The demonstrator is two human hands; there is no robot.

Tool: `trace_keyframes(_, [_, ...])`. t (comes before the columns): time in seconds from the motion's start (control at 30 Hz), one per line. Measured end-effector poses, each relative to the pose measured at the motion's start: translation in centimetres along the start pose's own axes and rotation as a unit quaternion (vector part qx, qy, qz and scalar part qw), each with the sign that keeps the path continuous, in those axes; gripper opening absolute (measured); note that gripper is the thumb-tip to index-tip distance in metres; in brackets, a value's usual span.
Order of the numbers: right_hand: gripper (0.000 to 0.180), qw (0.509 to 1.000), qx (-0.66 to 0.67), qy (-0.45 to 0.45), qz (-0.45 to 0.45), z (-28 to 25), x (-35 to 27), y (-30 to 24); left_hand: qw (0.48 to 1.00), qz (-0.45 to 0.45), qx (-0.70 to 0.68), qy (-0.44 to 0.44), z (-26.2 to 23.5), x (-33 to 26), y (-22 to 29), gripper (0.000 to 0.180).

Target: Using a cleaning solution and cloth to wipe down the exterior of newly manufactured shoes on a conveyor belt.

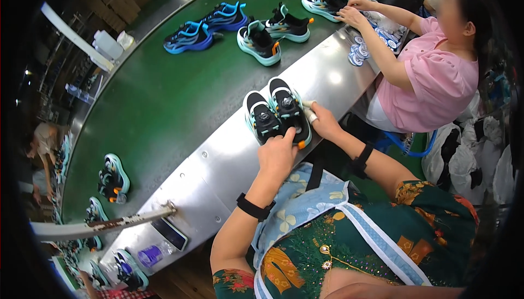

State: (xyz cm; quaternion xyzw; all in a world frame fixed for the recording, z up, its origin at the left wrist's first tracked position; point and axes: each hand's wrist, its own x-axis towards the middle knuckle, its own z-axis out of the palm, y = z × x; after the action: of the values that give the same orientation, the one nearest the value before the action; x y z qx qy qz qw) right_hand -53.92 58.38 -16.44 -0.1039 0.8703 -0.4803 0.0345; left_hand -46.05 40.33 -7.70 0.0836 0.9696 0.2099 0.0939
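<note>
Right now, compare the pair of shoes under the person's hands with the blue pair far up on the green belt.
The black-and-teal pair sits on the silver metal ledge; the blue pair lies on the green belt. The left hand and right hand touch the near pair; no hand touches the blue pair. The near pair stands side by side, heels toward the person; the blue shoes show their sides. Both are sporty sneakers.

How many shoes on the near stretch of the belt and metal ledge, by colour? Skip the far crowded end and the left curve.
Black-and-teal shoes under the hands on the metal ledge: 2
Blue shoes on the green belt: 2
Black-and-teal shoes on the belt: 2
Total: 6
</note>
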Motion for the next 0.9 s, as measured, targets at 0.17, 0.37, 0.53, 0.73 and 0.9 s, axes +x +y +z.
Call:
trace_keyframes(0.17, [0.024,0.998,0.023,-0.021,-0.046,-1.2,-0.1,1.4,0.983,-0.046,-0.04,0.175,-5.5,2.9,-9.0,0.029])
trace_keyframes(0.37, [0.022,0.996,-0.045,0.004,-0.075,-1.5,-0.7,1.5,0.95,-0.208,0.056,0.226,-11.5,3.2,-24.6,0.031])
trace_keyframes(0.53, [0.02,0.991,-0.047,0.095,-0.077,-5.3,1.3,5.1,0.87,-0.337,0.359,0.026,-12.8,5.0,-24.2,0.028])
trace_keyframes(0.73, [0.023,0.958,-0.193,0.189,-0.095,-5.3,2.6,5.2,0.953,0.104,0.125,0.258,-7.0,19.4,-9.6,0.044])
trace_keyframes(0.9, [0.022,0.964,-0.172,0.183,-0.089,-4.9,2.8,5.0,0.979,0.049,0.175,0.092,-0.4,29.8,-3.7,0.084])
